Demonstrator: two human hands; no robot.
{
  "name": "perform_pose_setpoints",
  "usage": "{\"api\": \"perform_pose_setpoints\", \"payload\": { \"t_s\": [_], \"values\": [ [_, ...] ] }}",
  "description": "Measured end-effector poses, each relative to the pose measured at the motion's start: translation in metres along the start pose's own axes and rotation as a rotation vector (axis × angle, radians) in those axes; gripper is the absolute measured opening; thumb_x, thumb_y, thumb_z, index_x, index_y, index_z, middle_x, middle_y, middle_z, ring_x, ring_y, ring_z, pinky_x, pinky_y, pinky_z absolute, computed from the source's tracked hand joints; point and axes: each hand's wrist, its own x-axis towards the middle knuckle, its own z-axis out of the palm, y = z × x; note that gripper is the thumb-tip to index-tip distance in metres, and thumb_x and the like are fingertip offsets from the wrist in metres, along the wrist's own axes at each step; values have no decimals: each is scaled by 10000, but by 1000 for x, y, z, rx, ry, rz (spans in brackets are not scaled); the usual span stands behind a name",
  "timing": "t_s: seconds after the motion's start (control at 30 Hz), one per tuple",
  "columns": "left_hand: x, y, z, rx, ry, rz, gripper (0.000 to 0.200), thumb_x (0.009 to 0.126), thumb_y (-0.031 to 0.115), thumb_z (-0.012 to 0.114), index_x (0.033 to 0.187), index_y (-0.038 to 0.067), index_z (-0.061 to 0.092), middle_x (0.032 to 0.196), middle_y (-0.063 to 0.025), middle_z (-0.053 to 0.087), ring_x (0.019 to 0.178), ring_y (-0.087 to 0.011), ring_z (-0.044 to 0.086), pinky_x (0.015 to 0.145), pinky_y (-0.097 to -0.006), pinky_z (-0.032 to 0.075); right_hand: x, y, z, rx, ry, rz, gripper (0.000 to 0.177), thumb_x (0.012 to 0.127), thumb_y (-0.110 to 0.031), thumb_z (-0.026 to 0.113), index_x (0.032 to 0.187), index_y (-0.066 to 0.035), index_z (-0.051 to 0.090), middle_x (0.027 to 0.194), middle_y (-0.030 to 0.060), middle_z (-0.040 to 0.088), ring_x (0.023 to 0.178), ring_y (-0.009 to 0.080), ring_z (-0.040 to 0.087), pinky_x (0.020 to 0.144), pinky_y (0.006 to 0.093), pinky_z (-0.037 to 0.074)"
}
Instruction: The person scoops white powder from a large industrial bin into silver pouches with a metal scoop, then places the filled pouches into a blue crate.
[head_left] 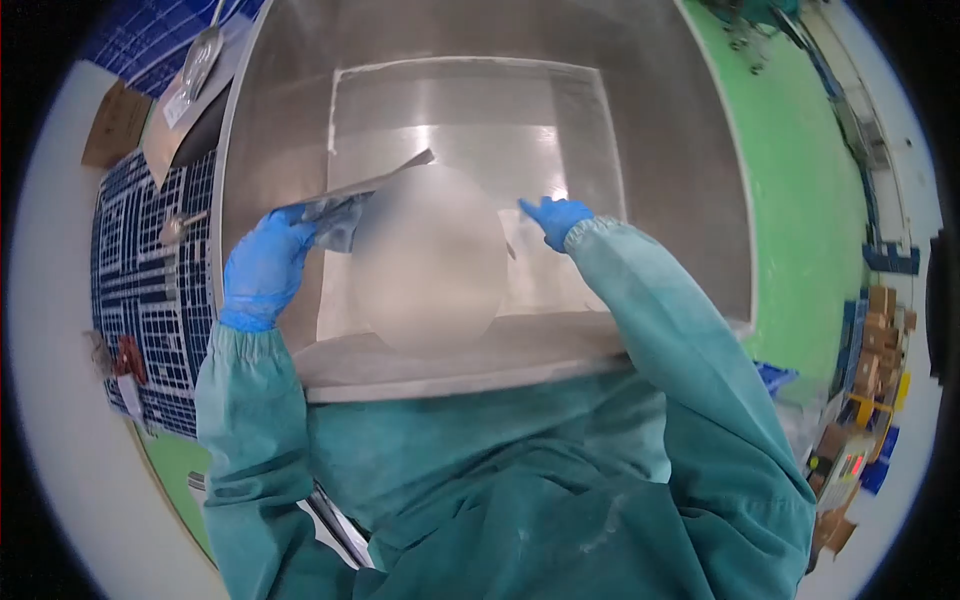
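Note:
My left hand [266,262], in a blue glove, is closed on the end of a thin grey sheet-like item [345,208], perhaps a bag or film, at the left side of a large metal tub [680,150]. A blurred pale oval [430,260] covers the middle of the view and hides part of this item. Over the tub's right half is my right hand [556,220], gloved too, with its index finger stretched out and nothing visible in it. White powder or a pale sheet [555,280] lies on the tub's bottom below it.
Left of the tub stands a blue grid rack [150,290]. A metal scoop [203,60] lies at the upper left, near a brown cardboard box [117,125]. Green floor [800,200] and stacked boxes [875,350] are at the right. The tub's near rim [470,385] touches my green gown.

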Motion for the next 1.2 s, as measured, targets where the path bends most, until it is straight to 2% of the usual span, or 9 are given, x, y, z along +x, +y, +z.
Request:
{"api": "perform_pose_setpoints", "payload": {
  "t_s": [0.1, 0.2, 0.3, 0.4, 0.5, 0.6, 0.8, 1.03, 1.2],
  "values": [
    [3, -32, 36, -28, 6, -25, 190, 840, 151, 576, 1010, 93, 639, 1099, -114, 607, 979, -309, 590, 810, -387, 489, 66, -33, 33, -229, 456, -734, 576, 815, -60, 495, 1337, -284, 403, 1258, 47, 479, 1114, 245, 519, 866, 404, 476],
    [4, -35, 43, -63, -10, -83, 216, 844, 172, 570, 1038, 93, 622, 1103, -104, 602, 971, -310, 585, 802, -399, 490, 120, -81, 90, -339, 727, -1025, 542, 836, -84, 473, 1334, -287, 407, 1347, 13, 431, 1153, 242, 499, 918, 437, 452],
    [9, -40, 41, -54, -56, -109, 243, 842, 170, 571, 1054, 59, 610, 1106, -114, 599, 972, -315, 585, 814, -396, 484, 179, -105, 120, 383, 376, -794, 473, 864, -119, 457, 1318, -250, 436, 1374, -11, 431, 1228, 241, 443, 1002, 484, 377],
    [15, -35, 35, -122, -95, -70, 269, 838, 160, 574, 1079, 47, 606, 1099, -127, 600, 971, -326, 584, 832, -386, 478, 205, -77, 98, 16, 163, -363, 448, 904, -79, 393, 1320, -235, 459, 1417, 91, 396, 1251, 242, 439, 1067, 495, 279],
    [13, -34, 32, -119, -111, -91, 260, 830, 130, 580, 1070, 37, 618, 1104, -141, 599, 980, -330, 585, 838, -379, 474, 140, -20, 13, -656, -123, -371, 423, 887, -142, 414, 1296, -231, 475, 1065, 105, 641, 945, 249, 632, 892, 429, 411],
    [16, -23, 22, -180, -104, -90, 255, 823, 100, 584, 1067, 32, 618, 1087, -146, 608, 992, -330, 582, 840, -378, 472, 110, 69, 26, -495, 69, -261, 298, 882, -250, 448, 1130, -209, 607, 900, 67, 666, 827, 254, 644, 746, 402, 446],
    [15, -25, 24, -198, -222, -140, 445, 821, 43, 582, 1259, 45, 501, 1294, -198, 480, 1156, -357, 491, 932, -362, 432, 76, 193, 56, -347, -242, 345, 613, 868, -598, 350, 1053, -108, 669, 1082, 107, 648, 1002, 327, 607, 883, 426, 454],
    [12, -29, 32, -154, -169, -113, 325, 814, 82, 609, 1131, 16, 587, 1139, -180, 589, 1061, -346, 555, 892, -374, 453, -29, 184, 108, -11, -583, 357, 470, 869, -486, 466, 1151, -142, 619, 1148, 128, 614, 1060, 341, 574, 917, 428, 440],
    [13, -23, 33, -119, -100, -100, 320, 812, 120, 617, 1112, 13, 592, 1112, -177, 598, 1016, -355, 570, 859, -382, 466, -75, 160, 161, 242, -337, 312, 438, 860, -274, 507, 1293, -212, 477, 1129, 183, 606, 1028, 360, 585, 891, 422, 452]
  ]
}}
